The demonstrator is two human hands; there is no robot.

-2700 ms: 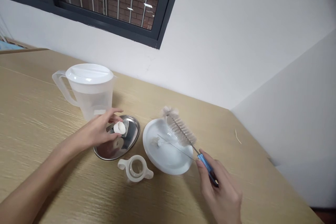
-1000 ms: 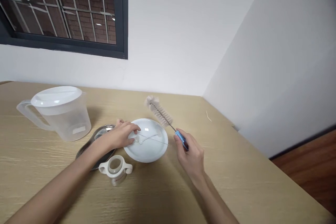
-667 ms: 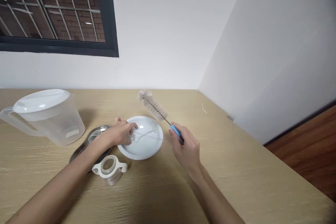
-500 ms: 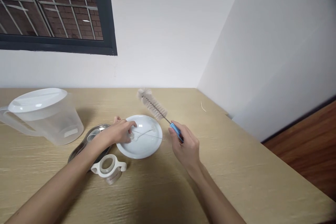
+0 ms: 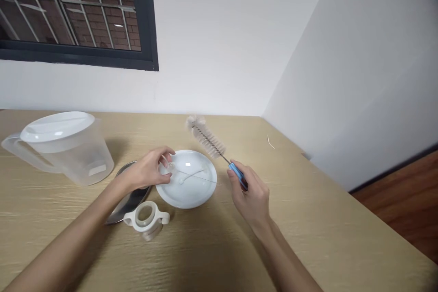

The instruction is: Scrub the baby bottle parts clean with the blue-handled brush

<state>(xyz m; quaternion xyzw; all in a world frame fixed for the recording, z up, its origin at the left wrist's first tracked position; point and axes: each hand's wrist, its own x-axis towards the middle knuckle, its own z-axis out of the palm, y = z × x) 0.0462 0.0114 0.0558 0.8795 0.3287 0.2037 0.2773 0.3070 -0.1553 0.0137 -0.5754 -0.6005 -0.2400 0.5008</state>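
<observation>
My right hand (image 5: pixel 251 191) is closed around the blue handle of a bottle brush (image 5: pixel 208 140); its white bristles point up and left above the table. Over the left rim of a white plate (image 5: pixel 188 198) is my left hand (image 5: pixel 152 168), thumb and fingers apart around a small clear rounded piece (image 5: pixel 170 167). Whether they touch it is hard to tell. A pale straw-like tube (image 5: pixel 191 174) and a thin metal rod (image 5: pixel 204 178) lie on the plate, the rod reaching its right rim.
A white two-handled cup ring (image 5: pixel 145 214) stands in front of the plate. Partly under my left wrist lies a shiny metal tray (image 5: pixel 128 203). A translucent lidded pitcher (image 5: pixel 82 159) stands at the left. A short pale strip (image 5: pixel 270 142) lies toward the back right.
My left hand has shifted slightly up and back, and its thumb and fingers show further apart. The right hand still holds the brush. The view has turned a little to the left.
</observation>
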